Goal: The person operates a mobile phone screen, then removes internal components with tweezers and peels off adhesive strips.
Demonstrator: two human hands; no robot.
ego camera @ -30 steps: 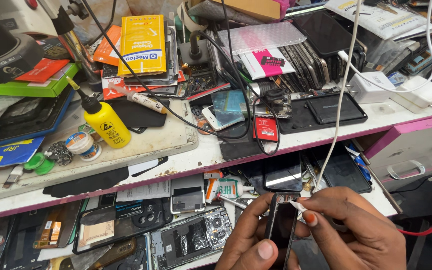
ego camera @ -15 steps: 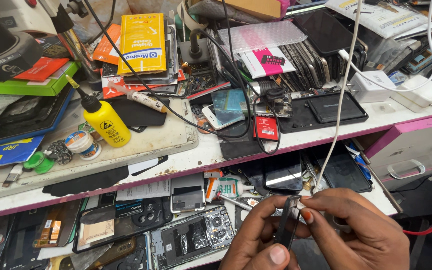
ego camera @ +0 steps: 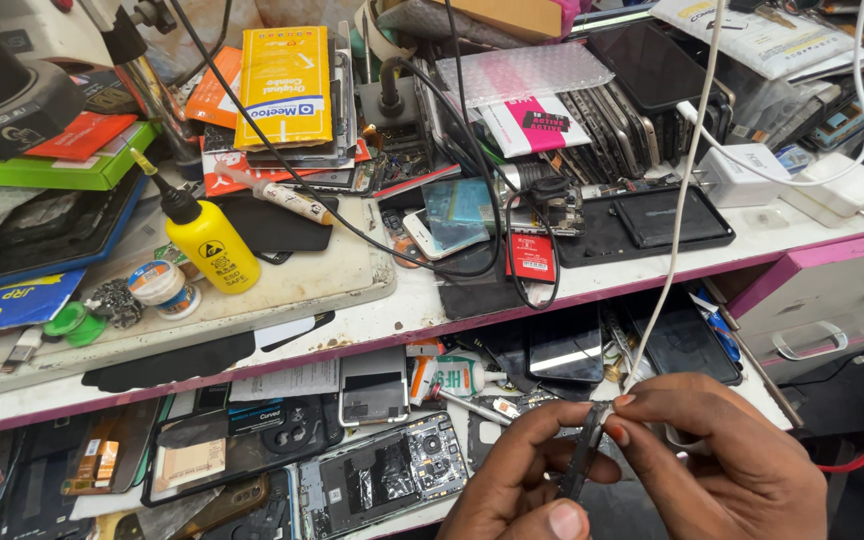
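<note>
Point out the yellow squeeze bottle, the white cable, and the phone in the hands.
yellow squeeze bottle (ego camera: 214,250): head view, on its body.
white cable (ego camera: 674,230): head view, mid-run.
phone (ego camera: 582,462): head view, its dark edge between both hands.

Yellow bottle (ego camera: 214,245) with a black nozzle at the table's left, white table (ego camera: 392,320) edged in pink. Yellow packet (ego camera: 282,85) at the back, a white cable (ego camera: 674,220) running down to a black phone (ego camera: 580,462).
</note>
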